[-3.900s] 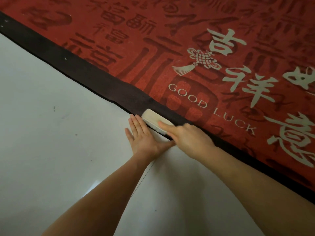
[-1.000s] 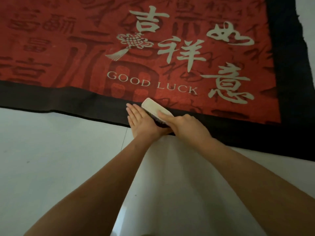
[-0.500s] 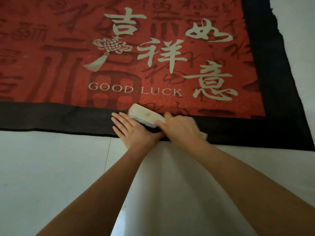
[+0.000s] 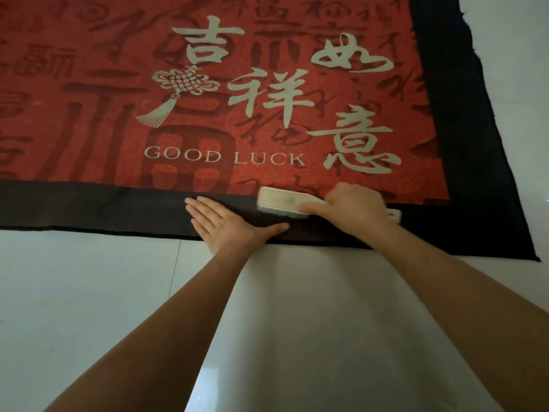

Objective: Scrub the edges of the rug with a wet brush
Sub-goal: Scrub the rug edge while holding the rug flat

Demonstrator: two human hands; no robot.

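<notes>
A pale, glossy tiled floor (image 4: 89,292) fills the lower part of the head view, with a thin grout line running up toward the rug's near edge on the left. On it lies a large red woven rug (image 4: 104,93) with a dark, nearly black border band (image 4: 89,206) along its near side and down its right side; the two bands meet at a corner at the right. The red field carries darker tone-on-tone characters, cream Chinese characters, a cream knot-and-tassel motif (image 4: 178,90) and the words "GOOD LUCK" (image 4: 224,157).

The left hand (image 4: 228,224) lies flat on the near border band, palm down, its fingers straight and close together, pointing up and to the left, the thumb spread out to the right along the band. The heel of the hand sits at the rug's near edge, where rug meets floor.

Just right of it is a cream oblong scrubbing brush with a plastic back (image 4: 282,202). It rests bristle-side down on the border band, right at the seam with the red field. Its long axis runs almost parallel to the near edge, tilted slightly down toward the right; the blunt head end points left, and the tip of its handle shows past the hand on the right. The right hand (image 4: 353,211) is curled around the handle end of the brush, the thumb stretched along its near side.
</notes>
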